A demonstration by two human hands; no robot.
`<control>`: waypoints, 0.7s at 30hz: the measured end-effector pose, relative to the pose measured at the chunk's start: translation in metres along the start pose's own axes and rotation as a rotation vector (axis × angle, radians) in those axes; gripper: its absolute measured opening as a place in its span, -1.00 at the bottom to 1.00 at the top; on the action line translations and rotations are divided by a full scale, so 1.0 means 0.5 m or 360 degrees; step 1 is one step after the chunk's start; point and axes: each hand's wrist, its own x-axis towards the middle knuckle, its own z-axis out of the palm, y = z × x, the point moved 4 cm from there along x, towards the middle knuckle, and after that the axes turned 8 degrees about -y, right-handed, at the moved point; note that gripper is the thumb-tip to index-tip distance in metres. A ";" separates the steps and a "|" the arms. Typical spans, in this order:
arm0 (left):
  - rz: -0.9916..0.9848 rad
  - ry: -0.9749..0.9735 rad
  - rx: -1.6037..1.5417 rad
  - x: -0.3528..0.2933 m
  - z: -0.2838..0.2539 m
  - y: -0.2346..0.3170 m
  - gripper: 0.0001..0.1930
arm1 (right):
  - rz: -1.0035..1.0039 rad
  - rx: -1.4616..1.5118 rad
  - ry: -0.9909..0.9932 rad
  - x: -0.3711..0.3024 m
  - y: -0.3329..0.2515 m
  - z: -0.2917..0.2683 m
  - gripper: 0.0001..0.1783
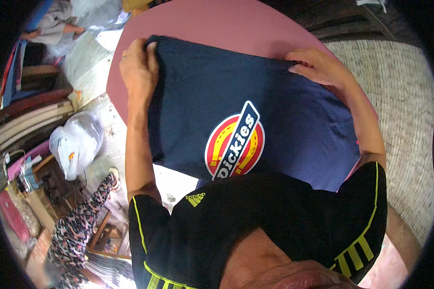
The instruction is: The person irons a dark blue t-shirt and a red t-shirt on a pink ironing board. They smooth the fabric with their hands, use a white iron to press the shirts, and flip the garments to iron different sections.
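A navy cloth [188, 106] with a red, yellow and white printed emblem is spread before me, its near edge hanging close to my black shirt. Beneath its far part lies a rounded pinkish surface [212, 21]. At the cloth's far left corner, my left hand [141, 62] is closed on the fabric, its thumb along the edge. My right hand [320, 66] grips the far edge toward the right, fingers bent around the fabric. Between the two hands the far edge runs fairly straight, sloping down to the right. Some fingertips are hidden by the cloth.
On the floor to the left sits a stuffed white plastic bag [77, 144]. Stacked boards [33, 118] and boxes line the far left. A person in patterned clothing [77, 226] is at lower left. A woven mat [390, 106] lies on the right.
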 end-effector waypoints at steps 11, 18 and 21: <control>-0.0037 -0.0224 0.0039 0.008 -0.011 -0.022 -0.81 | 0.0150 0.0113 0.0122 0.018 -0.014 -0.037 -0.68; 0.0819 -0.0175 -0.0155 -0.010 0.008 0.288 -0.73 | 0.0319 0.0013 0.0390 -0.003 -0.033 -0.017 -0.77; 0.1183 -0.0408 -0.0766 -0.044 0.104 0.434 -0.80 | 0.0257 0.0068 0.0717 -0.018 -0.031 -0.005 -0.78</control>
